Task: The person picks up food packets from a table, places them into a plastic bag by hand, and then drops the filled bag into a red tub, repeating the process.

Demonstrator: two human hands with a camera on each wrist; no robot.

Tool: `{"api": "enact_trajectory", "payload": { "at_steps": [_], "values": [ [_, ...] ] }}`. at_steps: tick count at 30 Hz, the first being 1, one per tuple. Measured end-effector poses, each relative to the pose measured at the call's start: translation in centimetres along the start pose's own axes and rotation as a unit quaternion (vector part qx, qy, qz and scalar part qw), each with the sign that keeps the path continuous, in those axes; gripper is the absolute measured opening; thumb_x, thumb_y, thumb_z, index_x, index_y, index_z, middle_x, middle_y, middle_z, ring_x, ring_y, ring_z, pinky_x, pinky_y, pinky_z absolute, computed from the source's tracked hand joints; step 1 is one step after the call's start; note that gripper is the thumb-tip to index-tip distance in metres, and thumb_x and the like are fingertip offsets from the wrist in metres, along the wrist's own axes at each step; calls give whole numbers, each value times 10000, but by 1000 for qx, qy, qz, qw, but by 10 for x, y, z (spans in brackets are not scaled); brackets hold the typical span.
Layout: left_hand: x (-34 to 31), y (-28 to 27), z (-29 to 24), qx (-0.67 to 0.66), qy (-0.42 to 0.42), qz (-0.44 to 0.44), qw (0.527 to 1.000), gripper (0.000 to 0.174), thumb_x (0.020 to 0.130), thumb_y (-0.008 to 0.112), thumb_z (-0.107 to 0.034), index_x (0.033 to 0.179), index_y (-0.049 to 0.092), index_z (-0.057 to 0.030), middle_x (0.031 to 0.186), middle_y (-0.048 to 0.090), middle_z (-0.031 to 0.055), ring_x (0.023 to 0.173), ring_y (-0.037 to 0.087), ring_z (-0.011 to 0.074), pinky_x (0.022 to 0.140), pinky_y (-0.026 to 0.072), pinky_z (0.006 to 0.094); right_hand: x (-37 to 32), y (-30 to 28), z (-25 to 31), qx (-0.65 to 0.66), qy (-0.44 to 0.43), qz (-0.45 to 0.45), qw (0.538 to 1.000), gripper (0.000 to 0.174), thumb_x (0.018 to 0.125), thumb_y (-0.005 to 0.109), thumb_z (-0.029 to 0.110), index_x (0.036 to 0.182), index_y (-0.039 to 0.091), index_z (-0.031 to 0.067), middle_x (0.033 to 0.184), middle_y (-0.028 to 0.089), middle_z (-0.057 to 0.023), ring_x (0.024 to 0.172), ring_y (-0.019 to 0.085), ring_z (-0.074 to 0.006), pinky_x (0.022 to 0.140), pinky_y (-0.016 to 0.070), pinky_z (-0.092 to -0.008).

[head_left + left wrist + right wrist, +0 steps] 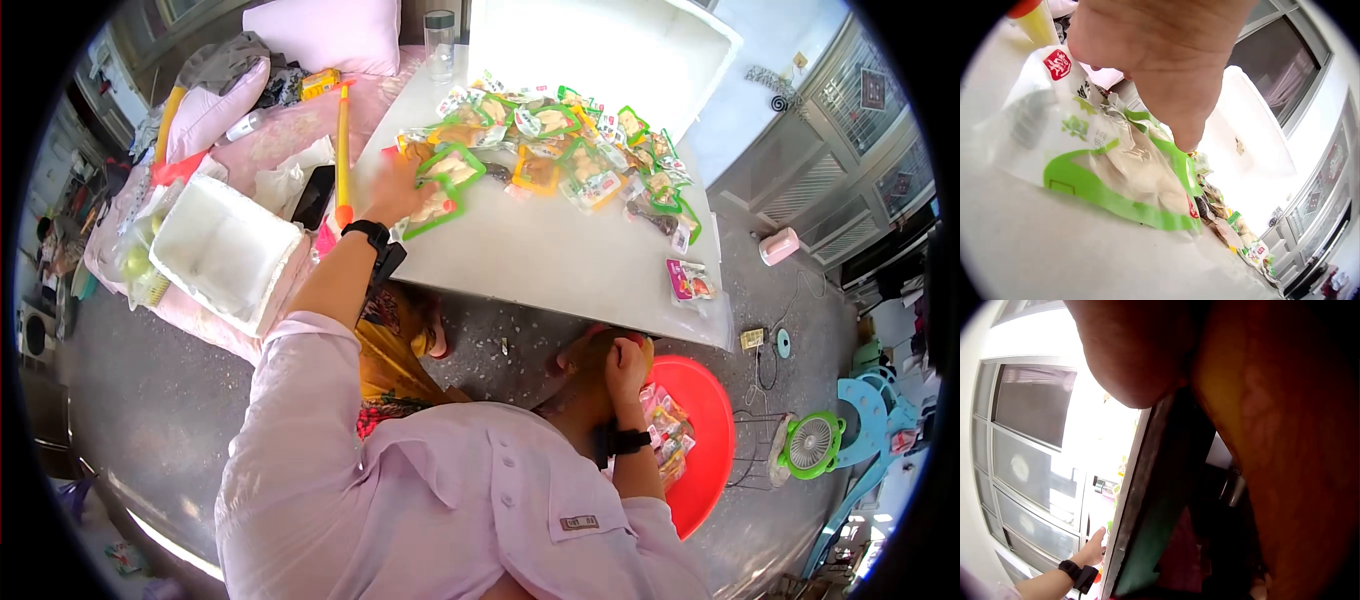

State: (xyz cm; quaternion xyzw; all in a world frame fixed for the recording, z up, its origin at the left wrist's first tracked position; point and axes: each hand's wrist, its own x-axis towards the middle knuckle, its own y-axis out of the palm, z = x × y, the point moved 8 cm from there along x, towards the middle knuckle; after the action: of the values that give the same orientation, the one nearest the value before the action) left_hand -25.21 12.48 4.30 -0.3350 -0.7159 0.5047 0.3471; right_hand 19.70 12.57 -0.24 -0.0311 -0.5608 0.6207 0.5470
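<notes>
My left hand (400, 188), blurred, is over green-edged food packets at the near left of the white table (500, 240). In the left wrist view the thumb of that hand (1166, 81) points down at the edge of a clear and green packet (1141, 169) of pale food; its other fingers are mostly hidden. Another green-edged packet (455, 165) lies just beyond. My right hand (627, 368) rests on my knee below the table edge, fingers curled in and holding nothing visible. In the right wrist view this hand (1141, 350) is close and dark.
Many food packets (540, 175) are heaped before a white foam box (600, 60). A purple packet (690, 283) lies near the right corner. The red basin (710, 440) beside my right leg contains packets. At left are a small foam box (225, 240) and a phone (314, 196).
</notes>
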Motion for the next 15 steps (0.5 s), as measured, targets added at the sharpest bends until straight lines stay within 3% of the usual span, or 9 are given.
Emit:
{"api": "enact_trajectory", "payload": {
  "at_steps": [4, 10, 15],
  "values": [
    [12, 26, -13, -5, -4, 122, 993, 646, 690, 476, -552, 1226, 357, -211, 1316, 237, 131, 1187, 194, 370, 920, 211, 495, 0, -4, -2, 9, 14, -12, 1000, 84, 669, 534, 24, 751, 527, 41, 705, 543, -126, 699, 507, -321, 778, 351, -448],
    [6, 44, -27, -11, 15, 6, 1000, 646, 671, 484, -555, 1206, 385, -204, 1266, 326, 113, 1144, 254, 351, 912, 229, 469, 0, 8, -8, 22, 37, -9, 999, 81, 681, 528, 24, 761, 528, 36, 709, 541, -129, 688, 517, -302, 668, 406, -371],
    [-22, 49, -87, -25, 19, 39, 999, 694, 613, 541, -528, 1201, 387, -193, 1228, 356, 142, 1120, 266, 373, 912, 229, 464, 0, 15, -5, 23, 7, -7, 1000, 88, 678, 511, 17, 764, 522, 27, 711, 541, -130, 676, 518, -292, 607, 416, -368]
  ]
}}
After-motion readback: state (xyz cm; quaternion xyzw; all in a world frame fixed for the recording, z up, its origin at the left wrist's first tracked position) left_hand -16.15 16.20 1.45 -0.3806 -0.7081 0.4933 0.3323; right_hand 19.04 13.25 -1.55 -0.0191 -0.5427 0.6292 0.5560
